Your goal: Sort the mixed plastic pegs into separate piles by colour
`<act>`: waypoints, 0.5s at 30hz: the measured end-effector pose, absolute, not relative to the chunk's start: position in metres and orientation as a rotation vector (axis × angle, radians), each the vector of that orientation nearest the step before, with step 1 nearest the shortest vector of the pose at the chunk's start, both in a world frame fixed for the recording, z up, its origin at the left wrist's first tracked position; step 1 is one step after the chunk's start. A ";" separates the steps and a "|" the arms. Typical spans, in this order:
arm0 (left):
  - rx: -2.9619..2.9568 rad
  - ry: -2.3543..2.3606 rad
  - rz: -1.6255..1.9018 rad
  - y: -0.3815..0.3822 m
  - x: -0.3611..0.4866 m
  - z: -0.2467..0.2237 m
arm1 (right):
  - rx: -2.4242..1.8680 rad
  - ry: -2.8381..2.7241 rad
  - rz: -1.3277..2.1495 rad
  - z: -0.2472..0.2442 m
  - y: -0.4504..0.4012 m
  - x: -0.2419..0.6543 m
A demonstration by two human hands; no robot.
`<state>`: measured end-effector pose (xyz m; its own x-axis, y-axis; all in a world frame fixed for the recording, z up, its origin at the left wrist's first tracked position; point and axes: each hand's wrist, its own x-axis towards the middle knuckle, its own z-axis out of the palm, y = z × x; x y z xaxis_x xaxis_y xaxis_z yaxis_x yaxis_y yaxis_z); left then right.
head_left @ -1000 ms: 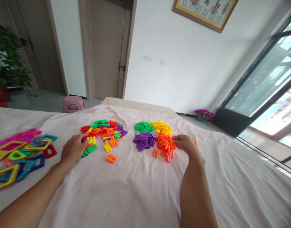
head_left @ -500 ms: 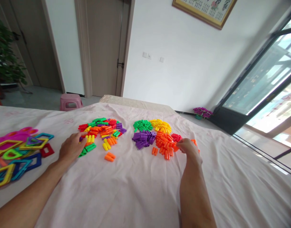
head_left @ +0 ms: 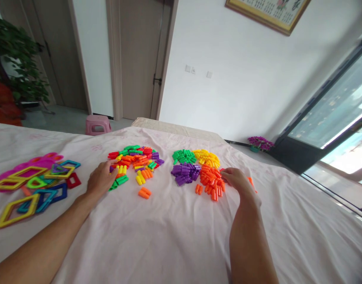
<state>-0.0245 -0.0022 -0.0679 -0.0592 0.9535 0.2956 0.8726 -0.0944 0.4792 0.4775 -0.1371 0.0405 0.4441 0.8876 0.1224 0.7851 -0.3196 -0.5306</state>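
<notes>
At the left edge of a mixed-colour heap of small plastic pieces [head_left: 139, 158] is my left hand [head_left: 101, 178], its fingertips beside yellow and green pieces; whether it grips one is hidden. My right hand [head_left: 234, 179] reaches to the right side of the orange pile [head_left: 211, 179], fingers bent down over red pieces that it mostly covers. Next to the orange pile lie a purple pile [head_left: 185, 172], a green pile [head_left: 183, 156] and a yellow pile [head_left: 207, 157]. A loose orange piece [head_left: 144, 193] lies in front of the mixed heap.
Flat coloured frames [head_left: 36, 185] and a pink piece [head_left: 27, 167] lie at the left on the pale tablecloth [head_left: 139, 236]. Beyond the table are a pink stool [head_left: 98, 125], a plant [head_left: 21, 67] and purple flowers [head_left: 260, 143].
The whole view has shifted, so the table's contents appear farther right. My right hand now covers more of the red pieces; my left hand stays at the mixed heap's edge.
</notes>
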 end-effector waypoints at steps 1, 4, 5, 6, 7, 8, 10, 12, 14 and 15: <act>2.046 2.017 0.860 -0.003 -0.024 -0.068 | -2.125 -1.450 0.282 0.044 -0.134 0.469; 2.038 2.021 0.873 -0.002 -0.023 -0.068 | -1.972 -1.650 0.374 0.055 -0.124 0.433; 2.042 2.020 0.880 -0.002 -0.023 -0.068 | -1.920 -1.736 0.385 0.058 -0.121 0.417; 2.050 2.017 0.886 -0.002 -0.023 -0.069 | -1.869 -1.825 0.390 0.059 -0.118 0.400; 2.058 2.015 0.892 -0.002 -0.023 -0.069 | -1.815 -1.915 0.394 0.059 -0.115 0.383; 2.066 2.014 0.894 -0.002 -0.023 -0.069 | -1.760 -2.000 0.396 0.058 -0.112 0.365; 2.074 2.020 0.886 -0.002 -0.023 -0.068 | -1.665 -2.136 0.392 0.050 -0.108 0.331; 2.073 2.029 0.871 -0.003 -0.022 -0.067 | -1.612 -2.219 0.376 0.037 -0.106 0.301; 2.074 2.032 0.858 -0.004 -0.021 -0.066 | -1.579 -2.254 0.358 0.021 -0.106 0.276; 2.075 2.033 0.857 -0.004 -0.021 -0.066 | -1.551 -2.268 0.357 0.013 -0.108 0.266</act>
<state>-0.0205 -0.0036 -0.0655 -0.0581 0.9487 0.3107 0.8850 -0.0951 0.4558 0.2658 -0.1075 0.0132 -0.3262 0.9321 0.1572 0.8387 0.3621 -0.4068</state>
